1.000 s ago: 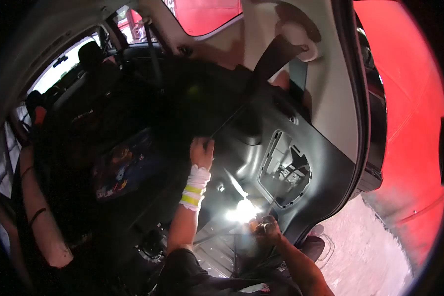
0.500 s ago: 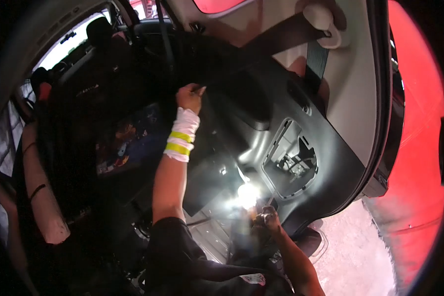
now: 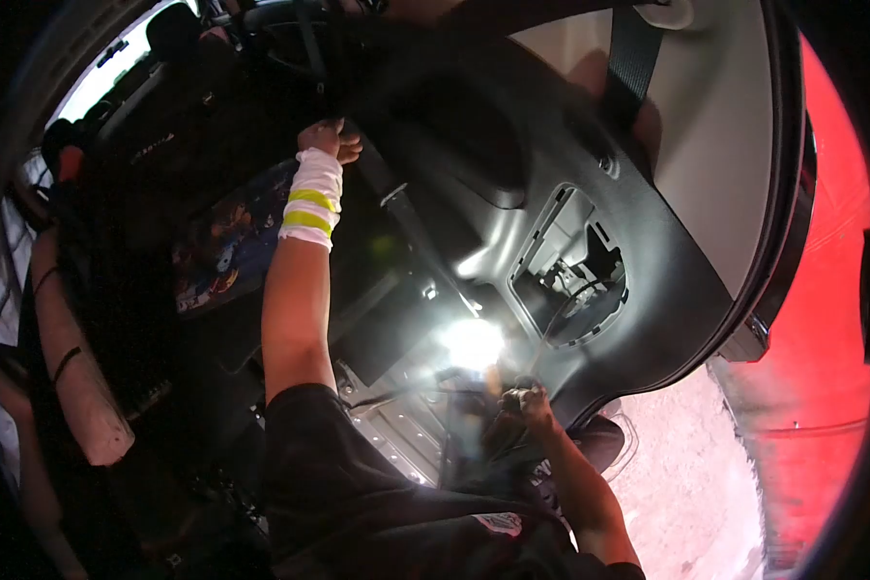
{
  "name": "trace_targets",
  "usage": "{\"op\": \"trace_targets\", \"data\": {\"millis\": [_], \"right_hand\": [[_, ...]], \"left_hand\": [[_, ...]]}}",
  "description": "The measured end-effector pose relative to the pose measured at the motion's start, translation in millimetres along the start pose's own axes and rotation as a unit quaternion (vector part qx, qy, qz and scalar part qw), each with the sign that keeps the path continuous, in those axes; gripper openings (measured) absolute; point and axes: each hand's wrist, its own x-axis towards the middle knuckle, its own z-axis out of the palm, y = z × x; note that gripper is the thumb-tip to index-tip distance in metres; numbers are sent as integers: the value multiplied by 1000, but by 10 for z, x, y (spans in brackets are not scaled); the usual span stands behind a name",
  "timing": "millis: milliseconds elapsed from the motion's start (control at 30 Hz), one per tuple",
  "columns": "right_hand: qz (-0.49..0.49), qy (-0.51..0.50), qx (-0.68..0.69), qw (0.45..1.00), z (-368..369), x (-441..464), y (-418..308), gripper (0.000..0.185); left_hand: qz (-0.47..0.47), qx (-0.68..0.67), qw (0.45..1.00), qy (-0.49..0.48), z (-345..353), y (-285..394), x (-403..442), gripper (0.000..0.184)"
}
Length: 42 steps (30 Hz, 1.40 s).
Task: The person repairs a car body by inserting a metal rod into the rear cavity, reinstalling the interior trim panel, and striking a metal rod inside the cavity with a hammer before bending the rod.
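Note:
My left hand, in a white wrist wrap with yellow bands, is closed around a dark seat belt. From the hand the belt runs down across the black side trim, with a metal tongue on it. My right hand is closed low in the cargo area, on a lit work light; glare hides its shape and part of the grip. Right of the light, the black trim panel has an opening with metal and wiring inside.
Another belt strap hangs by the beige pillar trim. On the left are dark seat backs, a long padded roll and a colourful printed panel. A red surface stands outside at right.
My left hand has moved up and left in view with the belt; the belt length with the metal tongue now shows below it. My right hand and the light have shifted slightly upward.

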Motion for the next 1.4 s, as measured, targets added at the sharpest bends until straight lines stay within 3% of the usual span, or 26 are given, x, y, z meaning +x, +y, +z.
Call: {"op": "trace_targets", "data": {"millis": [33, 100, 133, 233, 300, 433, 467, 567, 600, 700, 767, 833, 867, 967, 1000, 1033, 1067, 1100, 1133, 1167, 1200, 1267, 1300, 1333, 1367, 1400], "right_hand": [[-67, -37, -120, 990, -52, 5, 11, 30], [-158, -66, -103, 980, -53, 36, 124, 31], [-147, -57, -72, 985, -58, -33, 154, 31], [-49, 2, 46, 998, -95, -75, 145, 33], [-1, 30, 89, 996, -107, -45, 102, 33], [48, 59, 142, 987, -109, -23, 26, 35], [53, 63, 156, 984, -92, -16, -7, 35], [60, 75, 180, 979, -109, 27, 19, 37], [62, 84, 187, 977, -172, 32, 194, 37], [39, 116, 139, 983, -366, 73, 825, 37], [67, 117, 28, 991, -192, 26, 326, 37], [57, 110, 19, 992, -160, 30, 211, 36], [38, 104, 67, 992, -183, 20, 274, 36], [40, 110, 77, 990, -101, -47, 144, 36], [-5, 99, 57, 993, -166, -14, 318, 36], [-50, 89, 38, 994, -238, 11, 510, 37], [-140, 62, -65, 986, -265, 103, 487, 36], [-234, 52, -161, 957, -292, 193, 469, 35], [-209, 57, -157, 964, -223, 155, 292, 36], [-183, 61, -153, 969, -156, 116, 120, 38], [-42, 70, 31, 996, -165, 68, 209, 44], [56, 79, 73, 993, -32, 105, -133, 42], [22, 66, -6, 998, -42, 97, -155, 42], [-14, 58, -84, 995, -71, 87, -144, 42], [-134, 25, -255, 957, -191, 79, -2, 42], [-160, 25, -255, 953, -198, 72, 49, 42]], "left_hand": [[-5, -15, 1000, -24, 46, 32, 106, 20], [-15, -46, 996, -69, 101, 34, 261, 18], [21, 14, 1000, -17, 256, 9, 198, 26], [72, 138, 988, 11, 510, 50, 90, 32], [-7, 146, 989, -34, 484, 212, 114, 36], [60, 223, 973, 12, 469, 370, -135, 32], [50, 234, 971, 23, 435, 355, -145, 39], [29, 124, 992, 25, 188, 52, 115, 40], [-2, 107, 994, -35, -10, -44, 308, 56], [2, 152, 988, 30, 35, -333, 213, 55], [-35, 136, 990, 2, 8, -466, 110, 48], [-92, 93, 991, -31, -113, -601, 227, 45], [-90, 142, 985, -30, -134, -727, 266, 44], [-86, 51, 995, -28, -215, -1187, 460, 44], [-29, 101, 994, -17, -170, -1440, 389, 44], [132, 531, 836, -33, -242, -1624, 556, 38], [202, 694, 691, -18, -378, -1880, 866, 41], [267, 817, 510, 28, -570, -2212, 1280, 44], [243, 802, 542, 66, -545, -2940, 1914, 38], [249, 446, 856, 78, -543, -2783, 1483, 25], [124, 571, 808, 78, -121, -2715, 1085, 39], [194, 310, 926, 94, -58, -2955, 735, 33], [225, 114, 965, 65, -27, -3087, 744, 30], [250, -77, 965, 23, 38, -3102, 668, 28], [246, 71, 965, 59, 5, -3097, 579, 27], [237, 217, 942, 95, -9, -3037, 442, 26]]}}
